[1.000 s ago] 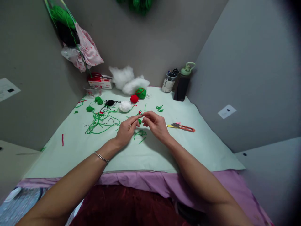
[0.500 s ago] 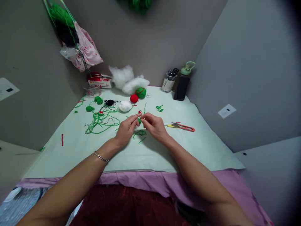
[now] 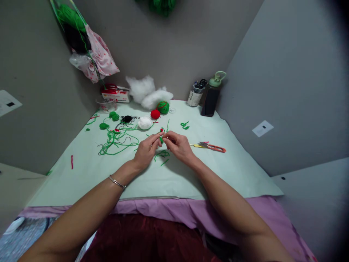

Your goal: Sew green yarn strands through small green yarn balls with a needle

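Note:
Both hands meet over the middle of the table. My left hand (image 3: 145, 149) is closed, fingers bent around a small green yarn piece (image 3: 161, 139) that shows between the hands. A bit of red and white (image 3: 162, 130) sticks up just beyond the fingertips; whether it joins the green piece I cannot tell. My right hand (image 3: 177, 143) pinches at the same spot, thumb and forefinger together; the fingers hide most of what they grip. Green yarn scraps (image 3: 162, 154) lie below the hands. To the right rest orange-handled thread snips (image 3: 216, 148) with a yellow-handled tool (image 3: 198, 146) by the blades.
Left of the hands spreads tangled green yarn (image 3: 117, 147), with black yarn (image 3: 127, 119) behind. White (image 3: 145, 123), red (image 3: 155, 114) and green (image 3: 163, 107) yarn balls stand near white stuffing (image 3: 141, 90). A bottle (image 3: 211, 98) and pen cup (image 3: 194, 96) stand at the back right.

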{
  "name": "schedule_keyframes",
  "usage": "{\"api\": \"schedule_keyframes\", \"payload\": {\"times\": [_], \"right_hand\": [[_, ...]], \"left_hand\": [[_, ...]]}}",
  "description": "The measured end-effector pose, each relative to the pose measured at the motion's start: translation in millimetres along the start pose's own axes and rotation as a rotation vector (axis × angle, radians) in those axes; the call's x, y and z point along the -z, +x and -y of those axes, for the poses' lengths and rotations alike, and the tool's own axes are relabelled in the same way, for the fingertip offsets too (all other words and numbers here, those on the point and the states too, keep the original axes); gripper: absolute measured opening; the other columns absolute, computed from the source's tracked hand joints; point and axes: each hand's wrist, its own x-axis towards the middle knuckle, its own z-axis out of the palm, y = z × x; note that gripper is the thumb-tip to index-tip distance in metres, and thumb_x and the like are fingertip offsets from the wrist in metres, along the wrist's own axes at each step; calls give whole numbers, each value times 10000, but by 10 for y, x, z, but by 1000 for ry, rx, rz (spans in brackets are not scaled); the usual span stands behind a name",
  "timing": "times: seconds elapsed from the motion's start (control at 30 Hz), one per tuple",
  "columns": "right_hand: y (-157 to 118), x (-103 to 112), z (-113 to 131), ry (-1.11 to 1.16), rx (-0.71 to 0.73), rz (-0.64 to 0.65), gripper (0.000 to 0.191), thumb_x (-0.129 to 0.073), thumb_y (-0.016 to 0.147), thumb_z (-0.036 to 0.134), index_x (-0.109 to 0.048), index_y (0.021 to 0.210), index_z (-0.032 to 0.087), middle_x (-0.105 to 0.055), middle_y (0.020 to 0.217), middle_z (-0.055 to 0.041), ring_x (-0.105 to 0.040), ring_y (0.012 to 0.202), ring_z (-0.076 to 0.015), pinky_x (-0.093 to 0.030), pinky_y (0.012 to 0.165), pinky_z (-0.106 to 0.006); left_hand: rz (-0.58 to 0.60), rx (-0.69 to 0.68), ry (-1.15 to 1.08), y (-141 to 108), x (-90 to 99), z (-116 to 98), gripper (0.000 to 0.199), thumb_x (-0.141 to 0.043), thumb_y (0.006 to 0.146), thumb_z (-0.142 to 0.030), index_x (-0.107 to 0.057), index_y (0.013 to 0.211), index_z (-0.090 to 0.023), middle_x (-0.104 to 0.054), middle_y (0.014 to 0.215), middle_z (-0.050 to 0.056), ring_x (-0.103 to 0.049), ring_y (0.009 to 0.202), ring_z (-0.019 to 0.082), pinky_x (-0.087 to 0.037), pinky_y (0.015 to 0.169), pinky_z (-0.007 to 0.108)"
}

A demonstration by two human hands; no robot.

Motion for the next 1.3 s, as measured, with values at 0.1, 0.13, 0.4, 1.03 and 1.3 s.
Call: {"api": "schedule_keyframes", "payload": {"times": [0.1,0.13,0.4,1.03,1.3], "right_hand": [[10,-4,-6,-3,-11,10,160,-554,913,290,-671,842,207,-553,601,32,-451,574,-125,-347,598,-249],[13,-6,-8,-3,-12,14,156,-553,910,286,-671,843,208,-553,601,32,-451,574,-125,-345,597,-249],[37,4,-21,-5,-10,21,164,-554,903,308,-661,831,207,-541,584,30,-445,569,-132,-341,589,-254],[65,16,-58,53,-49,25,185,-569,886,359,-656,837,203,-515,571,34,-434,565,-131,-335,573,-252],[74,36,-52,110,-57,59,190,-573,882,367,-631,815,199,-500,571,41,-424,553,-120,-329,564,-248]], "left_hand": [[3,4,5,-3,-3,3,396,-462,1011,-293,-665,1319,-152,-630,823,27,-563,737,143,-481,767,268],[3,8,7,-4,-5,8,398,-461,1010,-290,-661,1324,-151,-632,826,28,-564,737,143,-483,766,269],[14,-46,78,-3,-20,26,389,-442,1027,-287,-632,1352,-189,-661,1059,81,-624,956,177,-508,915,323],[-26,-180,264,7,-23,88,558,-399,886,-55,-610,1375,-222,-545,1423,114,-499,1333,245,-404,1164,492],[4,-179,302,13,0,59,533,-391,909,-71,-601,1380,-206,-525,1472,123,-466,1378,252,-378,1181,507]]}}
